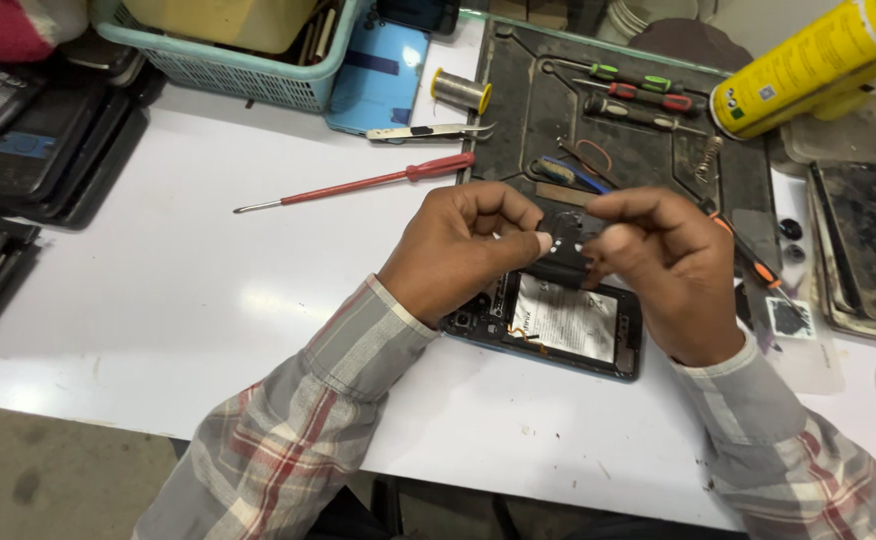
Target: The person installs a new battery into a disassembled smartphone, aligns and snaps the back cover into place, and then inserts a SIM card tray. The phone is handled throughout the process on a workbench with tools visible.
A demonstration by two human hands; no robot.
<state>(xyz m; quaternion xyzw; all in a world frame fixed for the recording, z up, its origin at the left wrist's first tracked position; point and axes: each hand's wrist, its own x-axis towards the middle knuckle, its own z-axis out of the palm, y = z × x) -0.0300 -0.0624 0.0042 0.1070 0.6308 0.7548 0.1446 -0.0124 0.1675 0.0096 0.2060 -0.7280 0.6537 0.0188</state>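
On the white counter [208,290] an opened phone [558,325] lies under both hands, the left hand [458,250] and right hand [658,265] each in a narrow grip on a small black cover piece [563,255], which might snap if flexed.
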